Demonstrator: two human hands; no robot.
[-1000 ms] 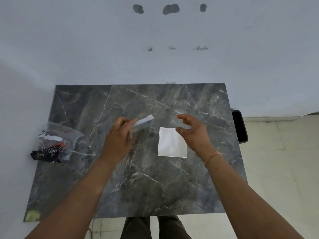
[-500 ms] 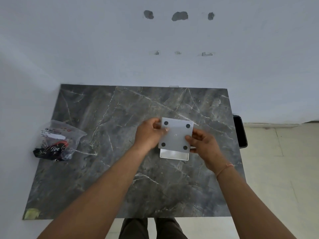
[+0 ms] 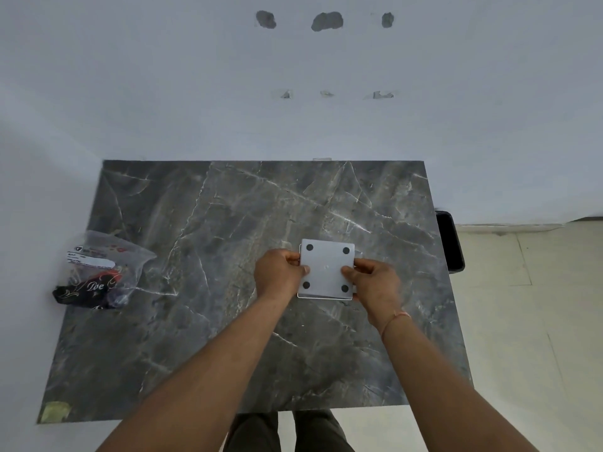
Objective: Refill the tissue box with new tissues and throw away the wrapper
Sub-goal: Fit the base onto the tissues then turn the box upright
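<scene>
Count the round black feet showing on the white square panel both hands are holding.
4, one at each corner of the white square panel; neither the left hand nor the right hand covers any.

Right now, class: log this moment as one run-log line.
left hand: holds panel's left edge | right hand: holds its right edge | panel: feet up, over box | wrapper: on table, left

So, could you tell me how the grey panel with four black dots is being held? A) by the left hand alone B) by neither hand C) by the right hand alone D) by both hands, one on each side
D: the left hand and right hand grip opposite edges of the panel.
</scene>
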